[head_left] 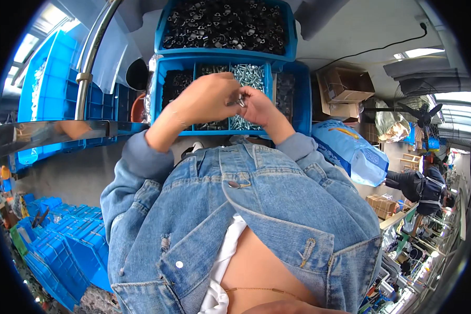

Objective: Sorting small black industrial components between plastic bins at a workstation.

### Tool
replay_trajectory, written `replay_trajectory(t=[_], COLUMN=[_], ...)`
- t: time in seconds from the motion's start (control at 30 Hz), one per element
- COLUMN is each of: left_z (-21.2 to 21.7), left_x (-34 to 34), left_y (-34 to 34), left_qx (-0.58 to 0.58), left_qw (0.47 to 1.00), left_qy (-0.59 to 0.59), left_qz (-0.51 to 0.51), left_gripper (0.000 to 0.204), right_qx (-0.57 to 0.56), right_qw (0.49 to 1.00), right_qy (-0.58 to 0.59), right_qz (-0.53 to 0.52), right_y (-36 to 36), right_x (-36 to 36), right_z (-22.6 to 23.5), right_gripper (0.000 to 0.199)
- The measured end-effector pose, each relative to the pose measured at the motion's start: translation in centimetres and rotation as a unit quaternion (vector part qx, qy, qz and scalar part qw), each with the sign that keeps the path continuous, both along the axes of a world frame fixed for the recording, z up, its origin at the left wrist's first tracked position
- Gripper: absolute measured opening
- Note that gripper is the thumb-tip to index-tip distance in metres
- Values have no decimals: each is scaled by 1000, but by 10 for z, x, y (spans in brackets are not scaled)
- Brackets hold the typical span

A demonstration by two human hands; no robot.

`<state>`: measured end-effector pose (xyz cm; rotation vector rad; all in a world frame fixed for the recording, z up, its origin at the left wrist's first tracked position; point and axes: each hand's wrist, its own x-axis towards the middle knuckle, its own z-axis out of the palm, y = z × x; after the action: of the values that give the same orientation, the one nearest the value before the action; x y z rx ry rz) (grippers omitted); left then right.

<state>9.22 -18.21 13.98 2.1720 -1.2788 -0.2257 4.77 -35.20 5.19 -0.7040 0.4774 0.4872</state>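
Note:
Both my hands meet over a divided blue bin (165, 63) holding small hardware. My left hand (206, 97) is closed, its fingers curled in toward the right hand; what they grip is hidden. The fingertips of my right hand (260, 109) pinch a small shiny metal part (241, 100), too small to tell its exact kind. Silvery bolts (248, 76) fill the compartment beneath the hands, showing above and below them. Dark small parts (177, 82) lie in the compartment to the left, and more dark pieces (210, 69) in the middle one.
Behind stands another blue bin (226, 52) full of black clamp-like parts. To the right are a blue plastic bag (358, 157), an open cardboard box (348, 85) and a fan (423, 112). A metal pole (89, 68) rises at left; stacked blue crates (70, 240) stand lower left.

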Motion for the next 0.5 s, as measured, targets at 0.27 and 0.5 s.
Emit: replay_trajectory(t=[0.27, 0.5], left_z=[-41, -49], left_x=[-6, -33], left_y=[-17, 67], left_qx=[-107, -97], left_qw=[990, 977], left_qy=[87, 145], left_qz=[-44, 119], left_gripper=[25, 16], right_qx=[69, 134], right_qw=[993, 984], right_qy=[-54, 56], right_qz=[-78, -106], right_y=[-7, -11], right_x=[-20, -14], right_z=[-44, -38], right_gripper=[23, 28])
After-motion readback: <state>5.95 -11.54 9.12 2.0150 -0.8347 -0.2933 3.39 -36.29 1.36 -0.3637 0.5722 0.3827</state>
